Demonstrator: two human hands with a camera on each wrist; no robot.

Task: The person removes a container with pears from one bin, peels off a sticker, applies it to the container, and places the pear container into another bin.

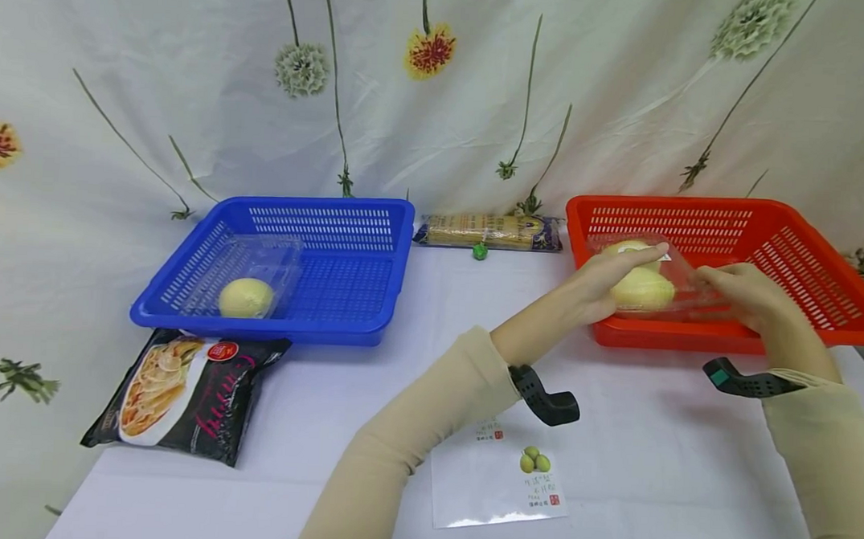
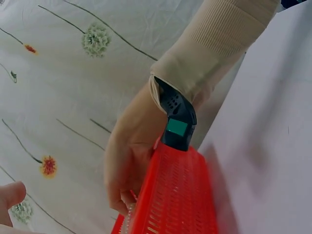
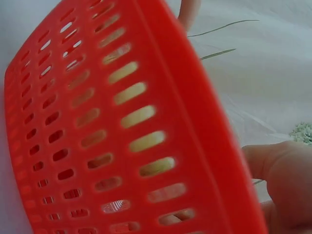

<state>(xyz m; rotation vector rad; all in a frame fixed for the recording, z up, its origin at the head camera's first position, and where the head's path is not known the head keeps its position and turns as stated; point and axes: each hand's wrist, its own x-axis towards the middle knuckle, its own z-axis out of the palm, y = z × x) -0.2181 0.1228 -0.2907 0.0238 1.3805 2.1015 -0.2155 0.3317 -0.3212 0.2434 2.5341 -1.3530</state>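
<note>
A clear plastic box (image 1: 691, 301) with pale yellow round produce (image 1: 643, 289) in it is inside the red basket (image 1: 791, 346), close to its front wall. The left hand (image 1: 601, 283) grips the box at its left end, fingers reaching over the produce. At the other end the right hand (image 1: 753, 295) holds the box, with bent fingertips (image 2: 127, 201) at its edge in the left wrist view. Through the slots of the basket wall (image 3: 161, 97) in the right wrist view, the pale produce shows beside the right hand (image 3: 290, 185).
A blue basket (image 1: 270, 327) at left holds another clear box (image 1: 284, 255) with a pale yellow round item (image 1: 246, 297). A black noodle packet (image 1: 187, 395) lies before it. Between the baskets are a long noodle pack (image 1: 487, 232) and a small green object (image 1: 479, 251). A printed sheet (image 1: 495, 489) lies in front.
</note>
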